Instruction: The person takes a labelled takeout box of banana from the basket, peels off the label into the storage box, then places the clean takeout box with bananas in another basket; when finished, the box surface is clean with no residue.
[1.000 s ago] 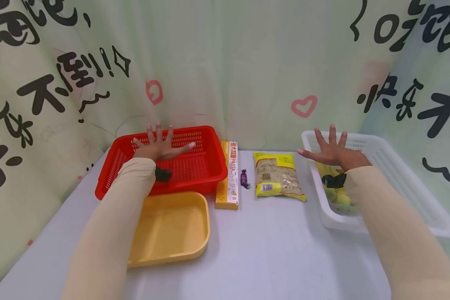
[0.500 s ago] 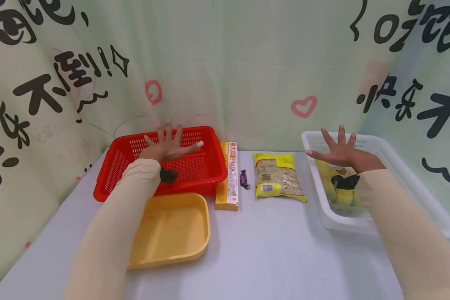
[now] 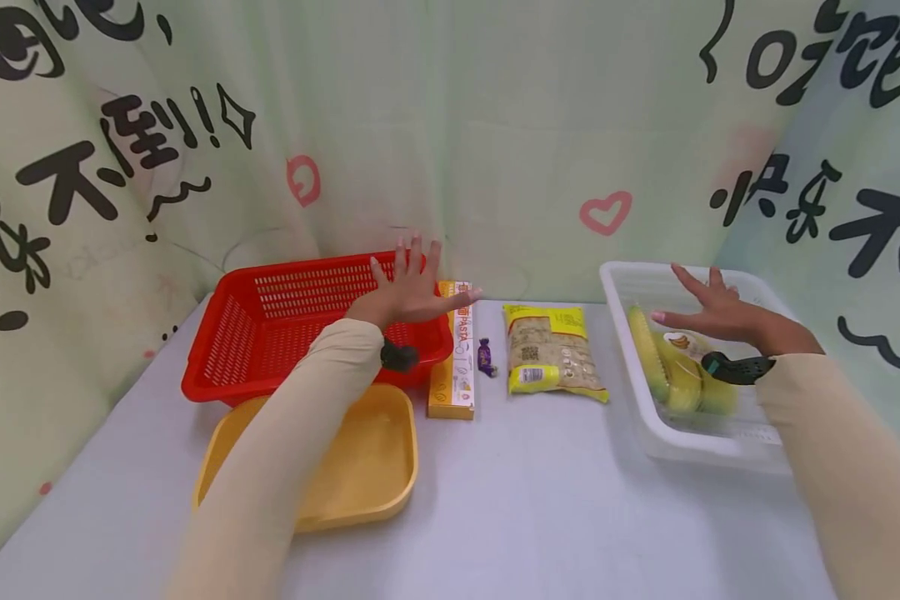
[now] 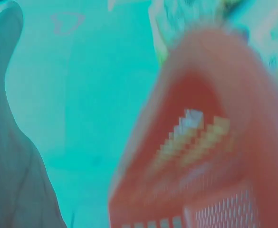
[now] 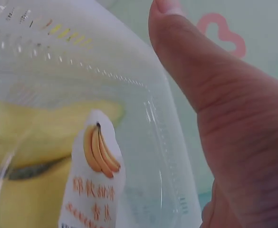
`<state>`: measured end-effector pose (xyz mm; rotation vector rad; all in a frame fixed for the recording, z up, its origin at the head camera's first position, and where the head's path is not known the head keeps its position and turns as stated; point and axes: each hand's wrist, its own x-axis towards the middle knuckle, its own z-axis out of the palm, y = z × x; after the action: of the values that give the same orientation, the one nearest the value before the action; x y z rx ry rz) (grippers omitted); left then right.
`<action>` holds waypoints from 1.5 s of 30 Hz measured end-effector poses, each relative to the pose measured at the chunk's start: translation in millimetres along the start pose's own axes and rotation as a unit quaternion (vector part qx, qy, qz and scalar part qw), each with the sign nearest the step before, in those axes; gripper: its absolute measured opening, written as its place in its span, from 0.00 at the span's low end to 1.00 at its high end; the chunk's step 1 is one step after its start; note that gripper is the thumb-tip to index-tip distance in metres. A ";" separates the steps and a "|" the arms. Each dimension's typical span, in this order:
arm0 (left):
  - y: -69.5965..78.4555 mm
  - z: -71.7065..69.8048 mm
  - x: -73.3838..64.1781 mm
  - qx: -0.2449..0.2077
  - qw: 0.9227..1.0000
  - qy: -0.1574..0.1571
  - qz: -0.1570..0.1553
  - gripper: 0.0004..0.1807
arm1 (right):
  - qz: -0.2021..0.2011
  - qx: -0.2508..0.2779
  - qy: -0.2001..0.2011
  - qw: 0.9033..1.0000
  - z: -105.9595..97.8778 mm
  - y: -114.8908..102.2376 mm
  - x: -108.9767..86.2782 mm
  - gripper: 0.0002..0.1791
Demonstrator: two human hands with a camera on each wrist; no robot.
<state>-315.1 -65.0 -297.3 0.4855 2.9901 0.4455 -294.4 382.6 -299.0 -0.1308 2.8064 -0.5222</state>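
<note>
Fingers spread, my left hand (image 3: 412,293) hovers over the right end of the red basket (image 3: 202,383), close to a yellow and white pasta box (image 3: 450,392). Its thumb (image 4: 10,118) shows at the left of the left wrist view, beside the blurred red rim. My right hand (image 3: 735,318) is above the white basket (image 3: 648,425), its thumb (image 5: 215,71) stretched out. Below it in that basket lies a clear pack of bananas (image 3: 682,379), with a banana label (image 5: 93,180) seen close in the right wrist view. Neither hand holds anything.
A yellow tray (image 3: 367,467) stands in front of the red basket, partly behind my left sleeve. Between the baskets lie a small purple wrapped candy (image 3: 486,357) and a yellow-topped bag of beige food (image 3: 553,350). A printed curtain (image 3: 517,150) hangs behind the table.
My left hand has moved right, from the middle of the red basket to its right end. My right hand has moved right, uncovering more of the bananas. The objects have stayed put.
</note>
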 end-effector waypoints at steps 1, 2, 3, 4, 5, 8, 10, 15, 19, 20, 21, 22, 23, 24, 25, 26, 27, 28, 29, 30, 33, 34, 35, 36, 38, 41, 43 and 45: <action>6.4 2.3 0.9 -0.001 1.000 -0.009 0.004 0.59 | 0.005 0.007 -0.001 1.000 -1.3 3.0 -2.1 0.61; 12.9 4.4 1.5 -0.005 1.000 -0.016 0.009 0.58 | 0.009 0.013 -0.001 1.000 -2.2 6.1 -4.5 0.61; 19.3 6.7 2.2 -0.010 1.000 -0.023 0.014 0.58 | 0.014 0.020 0.001 1.000 -2.9 9.3 -6.7 0.62; 25.5 8.8 2.7 -0.014 0.999 -0.030 0.018 0.57 | 0.016 0.028 0.002 0.999 -3.2 12.7 -8.9 0.62; 31.9 10.8 2.8 -0.020 0.999 -0.036 0.022 0.57 | 0.019 0.038 0.003 0.999 -3.3 16.2 -10.9 0.62; 49.5 17.1 2.4 -0.049 0.997 -0.054 0.034 0.57 | 0.019 0.062 0.007 0.998 -2.6 27.6 -16.7 0.61; 59.8 22.7 2.0 -0.069 0.995 -0.064 0.042 0.58 | 0.018 0.074 0.011 0.997 -1.3 35.6 -19.9 0.60; 83.5 39.5 2.4 -0.095 0.990 -0.082 0.070 0.60 | 0.011 0.083 0.020 0.996 1.5 51.5 -26.3 0.57; 101.2 53.1 3.5 -0.115 0.984 -0.080 0.110 0.62 | 0.014 0.097 0.015 0.995 1.7 59.6 -31.9 0.56; 105.2 56.1 3.7 -0.124 0.982 -0.078 0.119 0.62 | 0.016 0.101 0.013 0.995 1.8 61.4 -33.3 0.55; 108.9 58.8 3.6 -0.134 0.979 -0.076 0.130 0.62 | 0.019 0.103 0.011 0.994 1.9 62.9 -34.8 0.55; 112.5 61.3 3.4 -0.143 0.977 -0.074 0.139 0.62 | 0.020 0.106 0.010 0.994 2.2 64.7 -35.9 0.55; 116.0 63.3 3.0 -0.150 0.975 -0.073 0.144 0.62 | 0.020 0.109 0.007 0.994 2.6 66.5 -36.7 0.54; 119.6 65.2 2.4 -0.159 0.973 -0.074 0.149 0.62 | 0.021 0.111 0.005 0.994 3.2 68.4 -37.1 0.54; 123.1 67.3 2.1 -0.167 0.971 -0.076 0.151 0.62 | 0.022 0.114 0.003 0.993 3.9 70.3 -37.2 0.53; 126.8 69.3 1.7 -0.172 0.970 -0.077 0.155 0.62 | 0.023 0.117 0.002 0.993 4.8 72.1 -36.8 0.53; 130.9 71.2 1.4 -0.180 0.967 -0.079 0.160 0.62 | 0.024 0.120 0.000 0.993 5.4 74.1 -36.3 0.53; 135.1 73.4 1.1 -0.188 0.965 -0.082 0.164 0.62 | 0.025 0.123 -0.003 0.992 6.1 76.2 -35.6 0.52; 139.7 75.7 0.7 -0.196 0.962 -0.083 0.170 0.62 | 0.027 0.125 -0.007 0.992 6.7 78.2 -35.1 0.52; 144.2 78.5 0.6 -0.209 0.958 -0.084 0.176 0.62 | 0.029 0.128 -0.010 0.991 7.4 80.4 -34.6 0.52; 157.9 86.2 -1.9 -0.240 0.947 -0.099 0.189 0.62 | 0.028 0.135 -0.021 0.990 8.8 85.6 -35.4 0.52; 161.8 88.8 -3.2 -0.248 0.944 -0.105 0.190 0.62 | 0.027 0.138 -0.024 0.990 9.4 87.3 -36.2 0.52; 165.3 91.6 -4.3 -0.253 0.941 -0.111 0.193 0.62 | 0.026 0.143 -0.027 0.989 10.1 88.7 -37.0 0.52; 168.1 94.5 -5.4 -0.256 0.940 -0.118 0.194 0.63 | 0.024 0.151 -0.030 0.988 10.7 90.0 -37.7 0.52; 172.8 99.7 -7.8 -0.256 0.938 -0.129 0.196 0.63 | 0.021 0.166 -0.038 0.985 11.9 92.3 -39.0 0.52; 177.4 107.0 -9.6 -0.252 0.937 -0.137 0.201 0.62 | 0.025 0.188 -0.057 0.980 13.0 95.4 -39.9 0.51; 180.8 111.8 -10.4 -0.250 0.937 -0.143 0.198 0.62 | 0.027 0.198 -0.070 0.977 13.8 96.7 -40.9 0.49; 184.9 115.7 -11.0 -0.243 0.938 -0.152 0.193 0.62 | 0.030 0.211 -0.081 0.974 15.1 98.3 -41.4 0.47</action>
<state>-235.4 130.7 -352.7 0.9774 2.3632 1.0014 -254.0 474.8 -337.6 0.0011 2.4695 -1.0258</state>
